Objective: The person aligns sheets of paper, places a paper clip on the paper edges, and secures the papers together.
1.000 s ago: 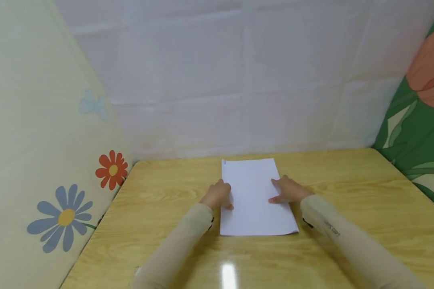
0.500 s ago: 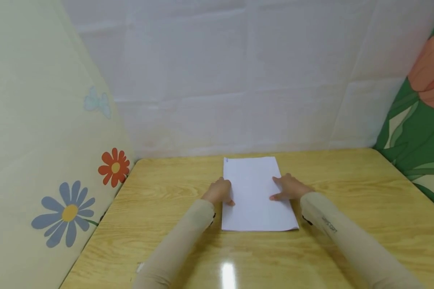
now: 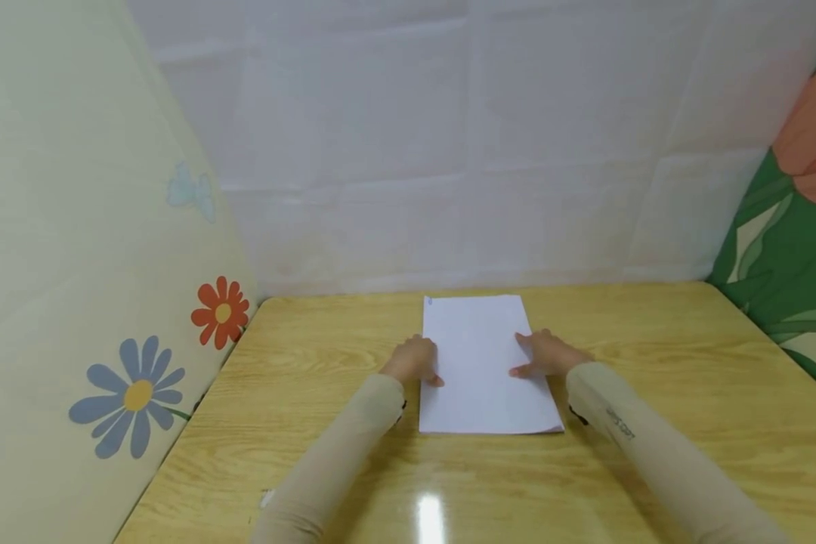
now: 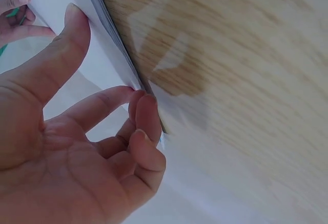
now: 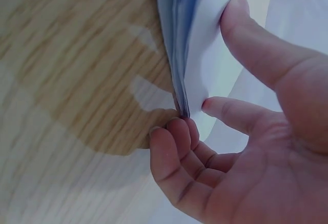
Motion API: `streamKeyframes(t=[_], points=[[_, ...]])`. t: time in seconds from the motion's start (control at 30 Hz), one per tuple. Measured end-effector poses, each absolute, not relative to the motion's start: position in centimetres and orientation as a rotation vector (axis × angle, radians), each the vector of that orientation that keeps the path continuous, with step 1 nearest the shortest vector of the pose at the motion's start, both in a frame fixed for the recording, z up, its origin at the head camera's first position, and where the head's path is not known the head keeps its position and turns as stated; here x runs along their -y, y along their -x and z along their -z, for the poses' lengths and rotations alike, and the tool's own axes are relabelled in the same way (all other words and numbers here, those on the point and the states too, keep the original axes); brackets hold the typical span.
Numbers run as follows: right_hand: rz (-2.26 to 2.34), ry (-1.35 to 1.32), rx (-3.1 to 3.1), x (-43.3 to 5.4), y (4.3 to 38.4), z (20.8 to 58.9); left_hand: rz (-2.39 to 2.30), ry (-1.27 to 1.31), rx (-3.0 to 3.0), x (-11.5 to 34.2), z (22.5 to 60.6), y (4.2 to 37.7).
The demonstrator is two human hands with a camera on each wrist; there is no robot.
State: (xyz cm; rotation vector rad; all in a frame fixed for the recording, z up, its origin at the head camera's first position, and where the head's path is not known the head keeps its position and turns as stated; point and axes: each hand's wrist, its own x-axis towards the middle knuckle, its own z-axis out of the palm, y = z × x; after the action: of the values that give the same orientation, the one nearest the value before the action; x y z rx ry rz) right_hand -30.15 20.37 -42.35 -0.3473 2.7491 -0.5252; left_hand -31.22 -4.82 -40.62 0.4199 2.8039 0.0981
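A stack of white paper (image 3: 477,385) lies lengthwise on the wooden table, with a small dark mark at its far left corner. My left hand (image 3: 413,360) holds its left long edge, and my right hand (image 3: 549,353) holds the right one. Seen from the left wrist, the thumb lies on the top sheet and curled fingers meet the layered edge. In the right wrist view, that thumb and index fingertip touch the top of the paper stack (image 5: 177,44), while the other fingers curl against its slightly parted layers. Whether any fingertips reach underneath is hidden.
The wood-grain table (image 3: 313,340) spreads on all sides of the paper. A white cloth (image 3: 381,151) hangs behind its far edge, with flower-printed cloths at left and right. A small pale scrap (image 3: 266,498) lies beside the left sleeve.
Both hands keep nearly the same place on the paper's long edges. The whole head view has shifted slightly, and the paper itself looks almost still.
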Motion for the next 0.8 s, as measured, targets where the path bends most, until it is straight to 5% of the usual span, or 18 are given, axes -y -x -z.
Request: streamKeyframes(t=[0.8], points=[[0.525,0.349,-2.742,-20.40,30.25,42.04,-0.183,-0.452,-2.791,5.06,40.66,31.39]])
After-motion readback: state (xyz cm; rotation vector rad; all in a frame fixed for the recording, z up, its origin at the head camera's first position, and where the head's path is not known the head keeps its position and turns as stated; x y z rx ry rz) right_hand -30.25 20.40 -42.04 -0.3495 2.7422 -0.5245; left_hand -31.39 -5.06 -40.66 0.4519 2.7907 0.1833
